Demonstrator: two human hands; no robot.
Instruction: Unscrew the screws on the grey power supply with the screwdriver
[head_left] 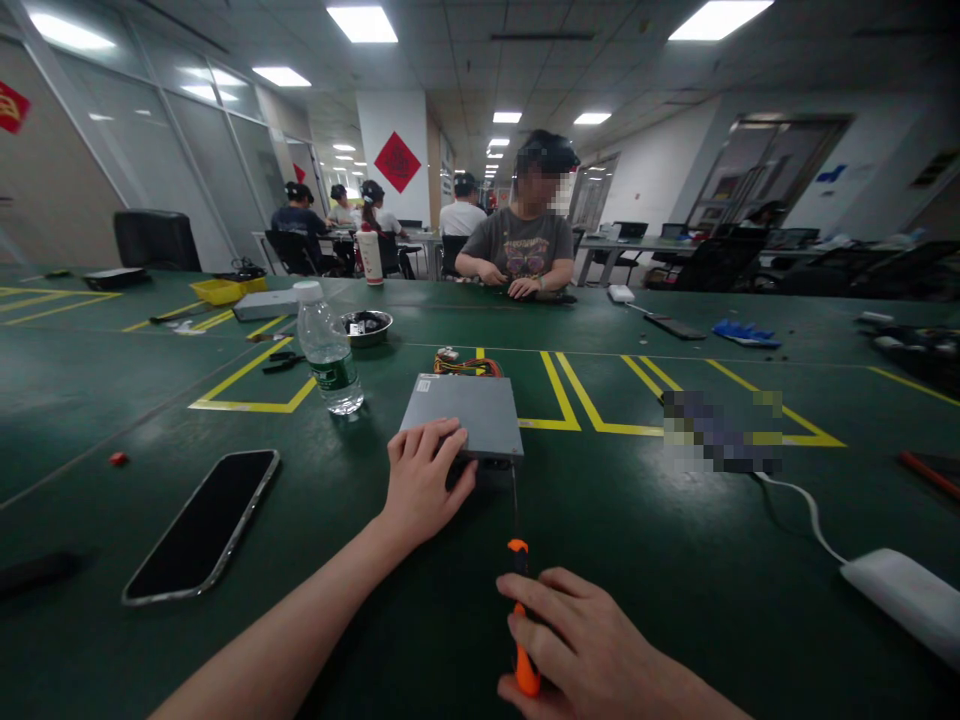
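A flat grey metal box (480,405) lies on the green table, with a bundle of coloured wires (469,366) at its far side. My left hand (427,480) rests on the box's near left corner, fingers over the top and thumb by the near edge. In my right hand (562,635) is an orange and black screwdriver (526,665), its handle between thumb and fingers. The thin shaft points away from me, and its tip is at the near right corner of the box. Whether the tip sits in a screw is too small to tell.
Left of the box stands a water bottle (334,365), with a metal bowl (366,327) behind it. A phone (206,525) lies at the left, a white adapter (904,600) with a cable at the right. Across the table sits a person (521,235).
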